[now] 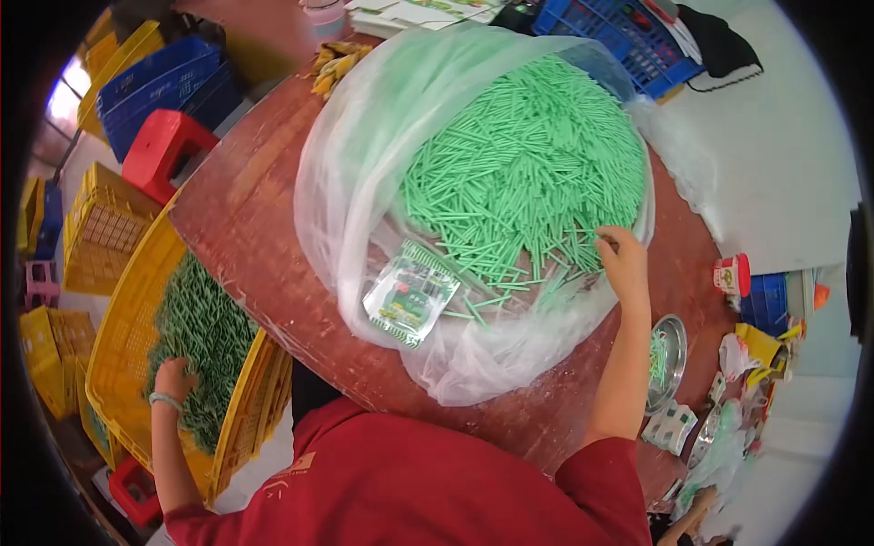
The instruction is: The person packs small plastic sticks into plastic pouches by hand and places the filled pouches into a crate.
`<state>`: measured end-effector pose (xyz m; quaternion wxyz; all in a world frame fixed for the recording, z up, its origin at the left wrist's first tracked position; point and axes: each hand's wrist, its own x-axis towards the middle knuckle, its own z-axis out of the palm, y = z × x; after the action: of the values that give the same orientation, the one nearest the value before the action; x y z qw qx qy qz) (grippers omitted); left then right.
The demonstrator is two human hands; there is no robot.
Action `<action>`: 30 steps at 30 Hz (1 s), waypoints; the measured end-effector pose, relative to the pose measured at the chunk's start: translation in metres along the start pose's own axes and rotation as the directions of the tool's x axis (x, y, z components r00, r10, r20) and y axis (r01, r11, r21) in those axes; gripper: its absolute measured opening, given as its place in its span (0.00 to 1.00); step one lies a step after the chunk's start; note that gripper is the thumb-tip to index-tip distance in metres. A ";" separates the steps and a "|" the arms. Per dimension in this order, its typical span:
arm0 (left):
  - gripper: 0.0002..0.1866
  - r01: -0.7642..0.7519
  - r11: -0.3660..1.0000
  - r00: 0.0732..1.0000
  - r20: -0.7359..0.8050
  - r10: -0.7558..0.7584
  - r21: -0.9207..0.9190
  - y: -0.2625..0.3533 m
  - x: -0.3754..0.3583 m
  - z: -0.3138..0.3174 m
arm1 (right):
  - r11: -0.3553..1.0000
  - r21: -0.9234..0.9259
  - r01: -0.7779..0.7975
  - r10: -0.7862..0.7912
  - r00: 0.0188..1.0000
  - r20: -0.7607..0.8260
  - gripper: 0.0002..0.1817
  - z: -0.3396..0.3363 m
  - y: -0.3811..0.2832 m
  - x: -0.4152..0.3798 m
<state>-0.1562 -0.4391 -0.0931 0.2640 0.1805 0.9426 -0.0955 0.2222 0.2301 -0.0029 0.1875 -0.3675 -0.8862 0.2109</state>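
A large heap of thin light-green sticks (528, 164) lies in a clear plastic bag (337, 209) spread open on the red-brown table. My right hand (625, 264) is at the heap's right edge, its fingers curled and thumb close to them; whatever is between the fingertips is too small to make out. On the bag's near side rests a printed green-and-white packet (412, 296), with a few loose sticks beside it. My left hand (175, 380) hangs over a yellow crate (118, 364) of dark-green striped pieces (208, 337), fingers slightly apart and nothing visible in them.
A metal bowl (669, 364) with a few sticks stands at the table's right, near a checked packet (669, 428) and a red-lidded tub (731, 273). Blue crate (619, 41) behind; red stool (164, 155) and yellow crates (109, 227) at left. Another person's hand (701, 505) shows lower right.
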 end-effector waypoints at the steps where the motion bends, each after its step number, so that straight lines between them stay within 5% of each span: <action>1: 0.19 -0.073 0.995 0.992 -0.108 0.065 -0.074 0.016 -0.006 -0.019 | 1.000 -0.007 0.009 -0.009 1.000 0.022 0.13 0.003 0.011 0.000; 5: 0.17 -0.406 0.869 0.846 -0.475 0.241 -0.282 0.118 -0.036 -0.099 | 0.989 -0.145 0.018 -0.009 0.998 0.061 0.18 0.016 0.002 0.003; 6: 0.16 -0.501 0.808 0.801 -0.520 0.296 -0.311 0.148 -0.049 -0.115 | 0.979 -0.171 0.113 -0.110 0.994 0.029 0.19 0.025 0.013 0.002; 9: 0.14 -0.740 0.624 0.620 -0.613 0.489 -0.250 0.221 -0.077 -0.138 | 0.976 -0.209 0.067 -0.037 0.989 0.145 0.17 0.027 0.005 0.000; 11: 0.13 -0.802 0.520 0.578 -0.598 0.555 -0.294 0.257 -0.083 -0.135 | 0.973 -0.223 0.061 -0.019 0.982 0.186 0.15 0.031 -0.002 -0.003; 12: 0.12 -0.822 0.484 0.556 -0.603 0.572 -0.299 0.272 -0.081 -0.130 | 0.971 -0.233 0.055 -0.007 0.979 0.206 0.15 0.032 -0.004 -0.005; 15: 0.11 -0.857 0.397 0.513 -0.617 0.597 -0.328 0.311 -0.068 -0.114 | 0.970 0.161 -0.185 0.132 0.946 0.295 0.16 0.019 -0.016 -0.005; 18: 0.10 -0.845 0.369 0.535 -0.632 0.561 -0.388 0.338 -0.062 -0.108 | 0.996 -0.067 -0.050 0.055 0.996 0.076 0.20 0.014 0.000 -0.007; 24: 0.13 -0.870 0.383 0.483 -0.687 0.543 -0.309 0.360 -0.054 -0.102 | 0.987 -0.130 0.094 -0.068 0.979 0.193 0.23 0.021 -0.005 -0.021; 27: 0.17 -0.847 0.458 0.514 -0.642 0.569 -0.272 0.364 -0.050 -0.097 | 0.995 -0.019 -0.095 0.097 0.944 0.314 0.24 0.033 -0.013 -0.013; 30: 0.18 -0.819 0.515 0.547 -0.616 0.567 -0.253 0.369 -0.047 -0.092 | 0.999 0.033 0.030 -0.035 0.988 0.152 0.24 0.050 -0.026 -0.007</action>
<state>-0.0175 -0.0889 -0.0220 0.0870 0.4929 0.8030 0.3235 0.1876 0.1965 -0.0333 0.1281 -0.3327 -0.9005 0.2488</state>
